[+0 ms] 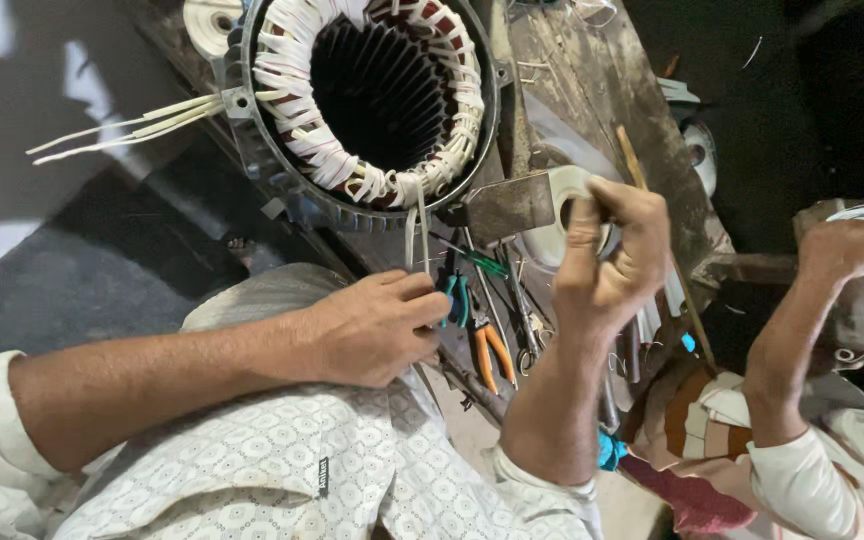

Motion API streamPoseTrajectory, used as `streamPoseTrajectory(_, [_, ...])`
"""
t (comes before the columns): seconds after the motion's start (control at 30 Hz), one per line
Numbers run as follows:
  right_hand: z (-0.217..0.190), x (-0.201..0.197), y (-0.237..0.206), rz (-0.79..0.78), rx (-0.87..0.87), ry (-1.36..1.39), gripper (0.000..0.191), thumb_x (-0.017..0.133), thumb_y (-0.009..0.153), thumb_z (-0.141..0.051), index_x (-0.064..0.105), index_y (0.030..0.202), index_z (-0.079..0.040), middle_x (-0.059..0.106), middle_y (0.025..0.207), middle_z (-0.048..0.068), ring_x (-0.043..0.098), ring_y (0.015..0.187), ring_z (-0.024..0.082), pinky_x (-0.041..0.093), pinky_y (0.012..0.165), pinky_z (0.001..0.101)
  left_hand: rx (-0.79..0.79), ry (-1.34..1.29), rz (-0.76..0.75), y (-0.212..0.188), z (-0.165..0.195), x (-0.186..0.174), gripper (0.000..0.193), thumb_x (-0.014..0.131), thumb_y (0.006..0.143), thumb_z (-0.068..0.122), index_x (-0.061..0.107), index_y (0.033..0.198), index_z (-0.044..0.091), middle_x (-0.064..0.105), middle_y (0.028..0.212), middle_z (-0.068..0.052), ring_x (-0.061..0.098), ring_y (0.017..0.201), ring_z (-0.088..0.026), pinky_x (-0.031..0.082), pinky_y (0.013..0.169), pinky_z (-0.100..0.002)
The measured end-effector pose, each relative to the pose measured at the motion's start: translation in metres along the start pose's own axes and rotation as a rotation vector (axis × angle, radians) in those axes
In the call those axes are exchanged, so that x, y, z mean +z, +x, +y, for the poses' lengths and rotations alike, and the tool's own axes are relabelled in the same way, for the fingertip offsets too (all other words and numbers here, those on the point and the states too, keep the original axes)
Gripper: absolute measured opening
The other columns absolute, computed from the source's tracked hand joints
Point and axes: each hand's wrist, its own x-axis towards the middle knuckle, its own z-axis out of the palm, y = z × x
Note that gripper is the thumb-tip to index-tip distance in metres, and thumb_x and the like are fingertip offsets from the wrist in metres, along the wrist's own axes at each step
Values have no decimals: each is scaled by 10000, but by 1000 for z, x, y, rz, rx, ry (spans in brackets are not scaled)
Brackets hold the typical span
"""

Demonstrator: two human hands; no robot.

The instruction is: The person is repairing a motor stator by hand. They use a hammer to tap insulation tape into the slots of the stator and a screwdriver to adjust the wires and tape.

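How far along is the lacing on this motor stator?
White tape already wraps most of the stator winding ring. In hand: the left hand pinches a white strip hanging from the ring's lower edge; the right hand is raised, gripping something thin. Left: brown winding gaps showing near the bottom.

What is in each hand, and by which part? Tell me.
The left hand pinches the loose end of a white tape strip hanging from the stator winding. The right hand is closed in a fist; what it holds cannot be told.
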Motion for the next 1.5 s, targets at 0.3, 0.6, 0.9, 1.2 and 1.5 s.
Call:
streamPoseTrajectory(0.3, [6,48,76,-836,-448,-161,437,736,704,-127,737,1141,-152,602,1383,116,531,1343,332,441,1176,494,76,-21,30,-8,-5,-9,129,748,747,184,721,733,59,563,1092,-113,552,1083,-276,525,923,-420])
streamPoseTrajectory(0.6, [5,61,94,-932,-490,-154,483,738,653,-230,713,1128,-149,571,1410,134,469,1341,388,436,1156,522,166,-183,-108,-7,-25,-22,208,760,640,224,760,775,67,588,1105,-127,566,1067,-308,527,876,-448])
streamPoseTrajectory(0.9, [-7,67,106,-1065,-598,-431,470,779,598,-234,753,1064,-178,580,1446,69,463,1304,390,469,1126,492,240,-261,-20,-6,-32,-26,197,742,770,263,747,774,66,629,1139,-129,597,1060,-281,535,885,-426])
streamPoseTrajectory(1.2, [-29,54,125,-1015,-424,-275,398,804,850,-144,741,1234,-64,618,1432,155,570,1330,326,504,1113,480,233,-275,26,-18,-21,-51,165,739,742,239,742,779,78,629,1042,-94,616,1044,-290,522,855,-444])
streamPoseTrajectory(1.5, [-72,32,37,-934,-329,-107,412,808,706,-85,753,1115,-74,713,1074,117,704,976,289,582,825,395,231,-439,273,-6,2,-70,130,753,846,247,739,832,119,571,1014,-69,613,1021,-248,522,873,-424])
